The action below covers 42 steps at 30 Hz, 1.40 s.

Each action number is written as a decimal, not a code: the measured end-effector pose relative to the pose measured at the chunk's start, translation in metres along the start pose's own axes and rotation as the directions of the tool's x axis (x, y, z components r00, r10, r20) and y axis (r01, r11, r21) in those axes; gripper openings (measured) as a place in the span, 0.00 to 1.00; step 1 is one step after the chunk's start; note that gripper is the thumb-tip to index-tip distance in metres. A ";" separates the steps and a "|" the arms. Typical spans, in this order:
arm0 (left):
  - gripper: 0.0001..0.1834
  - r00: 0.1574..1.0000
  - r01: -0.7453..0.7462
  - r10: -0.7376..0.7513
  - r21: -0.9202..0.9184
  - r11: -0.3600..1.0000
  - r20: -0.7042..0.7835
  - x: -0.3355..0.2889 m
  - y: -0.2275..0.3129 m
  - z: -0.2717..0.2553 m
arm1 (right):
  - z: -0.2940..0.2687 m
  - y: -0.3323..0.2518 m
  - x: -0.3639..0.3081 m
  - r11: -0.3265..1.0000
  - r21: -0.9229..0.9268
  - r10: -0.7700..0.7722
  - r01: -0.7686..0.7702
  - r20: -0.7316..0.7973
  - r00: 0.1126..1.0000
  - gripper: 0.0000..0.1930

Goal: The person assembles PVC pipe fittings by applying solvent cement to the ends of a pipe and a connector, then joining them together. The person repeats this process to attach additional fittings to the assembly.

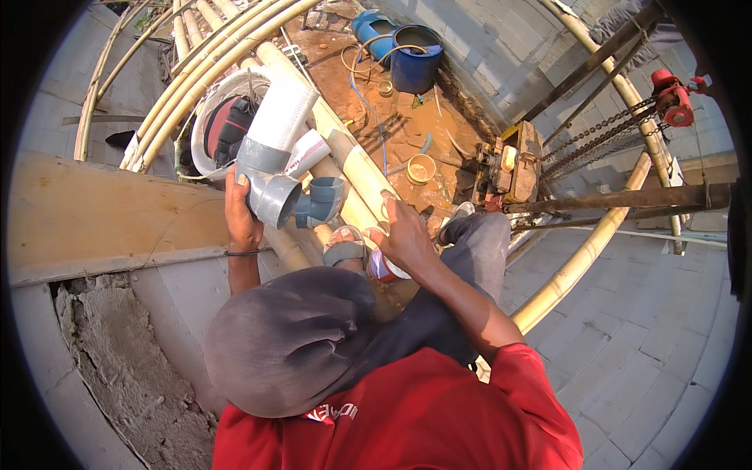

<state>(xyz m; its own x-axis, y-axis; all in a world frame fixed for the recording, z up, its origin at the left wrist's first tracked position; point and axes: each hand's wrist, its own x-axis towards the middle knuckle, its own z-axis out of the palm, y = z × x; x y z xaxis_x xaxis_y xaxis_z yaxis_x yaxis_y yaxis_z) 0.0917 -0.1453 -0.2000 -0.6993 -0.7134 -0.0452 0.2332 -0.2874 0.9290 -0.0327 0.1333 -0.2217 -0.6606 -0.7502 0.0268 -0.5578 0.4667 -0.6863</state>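
Observation:
My left hand [241, 215] is closed around a grey plastic pipe fitting [270, 192], whose round open mouth faces right and down. A white plastic pipe [283, 110] is joined to the fitting and slants up and away. Beside it, a second grey elbow fitting [319, 202] rests on the bamboo near a white pipe piece [309, 150]. My right hand [406, 235] hovers over the bamboo poles [356, 180], thumb and index finger apart, with nothing visible between them. Below it stands a small round can [384, 266], partly hidden by my leg.
A wooden plank [110, 215] lies at left, beside a whitish bucket [205, 141] holding a dark and red item. Further off are blue drums [415, 59], a hose and a yellow pail [421, 168] on muddy ground. Chains [599, 141] and a red hoist [672, 98] hang at right.

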 end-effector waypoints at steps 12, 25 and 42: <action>0.35 0.996 0.022 -0.011 -0.125 0.992 0.085 0.001 0.017 -0.002 | 0.157 -0.044 0.092 0.532 0.364 0.767 -0.764 0.175 0.617 0.62; 0.42 0.969 0.029 -0.008 -0.082 0.996 0.246 0.006 0.047 -0.004 | 0.095 -0.010 0.096 0.070 0.945 0.490 -0.320 0.246 0.836 0.41; 0.28 0.791 0.490 -0.355 -0.168 0.856 0.498 0.028 0.065 -0.016 | -0.147 -0.011 0.113 0.621 -0.370 -0.778 0.691 -0.393 0.490 0.59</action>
<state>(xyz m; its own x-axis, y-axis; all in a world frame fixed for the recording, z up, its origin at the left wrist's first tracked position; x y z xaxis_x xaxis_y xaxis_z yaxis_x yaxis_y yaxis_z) 0.0982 -0.1944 -0.1471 -0.9725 -0.1445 -0.1828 -0.0293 -0.7025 0.7111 -0.1749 0.1125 -0.1049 -0.0868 -0.5467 0.8328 -0.9887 -0.0551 -0.1393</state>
